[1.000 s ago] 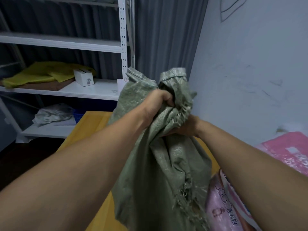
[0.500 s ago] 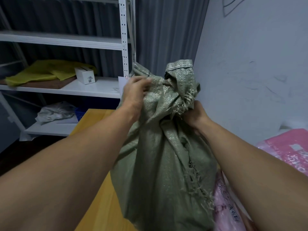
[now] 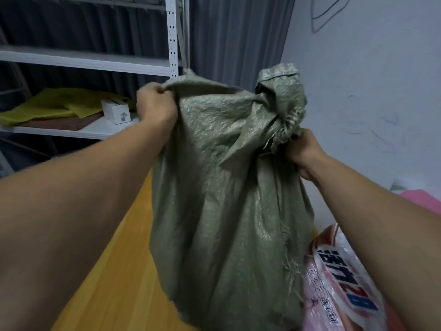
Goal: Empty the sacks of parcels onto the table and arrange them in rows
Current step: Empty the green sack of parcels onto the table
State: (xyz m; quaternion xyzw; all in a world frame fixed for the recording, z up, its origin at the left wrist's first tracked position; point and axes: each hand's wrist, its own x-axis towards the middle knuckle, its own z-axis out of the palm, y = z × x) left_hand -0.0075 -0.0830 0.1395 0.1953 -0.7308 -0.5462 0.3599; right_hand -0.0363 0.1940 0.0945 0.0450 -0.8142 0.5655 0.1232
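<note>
A green woven sack (image 3: 226, 199) hangs upright over the yellow wooden table (image 3: 119, 271), held at its top by both hands. My left hand (image 3: 155, 106) grips the sack's left upper corner. My right hand (image 3: 304, 155) is clenched on the bunched, frayed fabric at its right side. The cloth between the two hands is stretched wide. Pink plastic parcels (image 3: 334, 283) with printed lettering lie on the table at the sack's lower right. What is inside the sack is hidden.
A white metal shelf rack (image 3: 95, 60) stands at the back left, holding yellow cloth (image 3: 47, 108) and a small white box (image 3: 117, 111). A grey curtain (image 3: 233, 37) hangs behind it. A pale wall (image 3: 370, 80) rises on the right, with another pink parcel (image 3: 424, 199) below it.
My hands were bunched together on the sack's neck. My left hand has let go and taken the left corner, and the hands have pulled apart, spreading the top of the sack.
</note>
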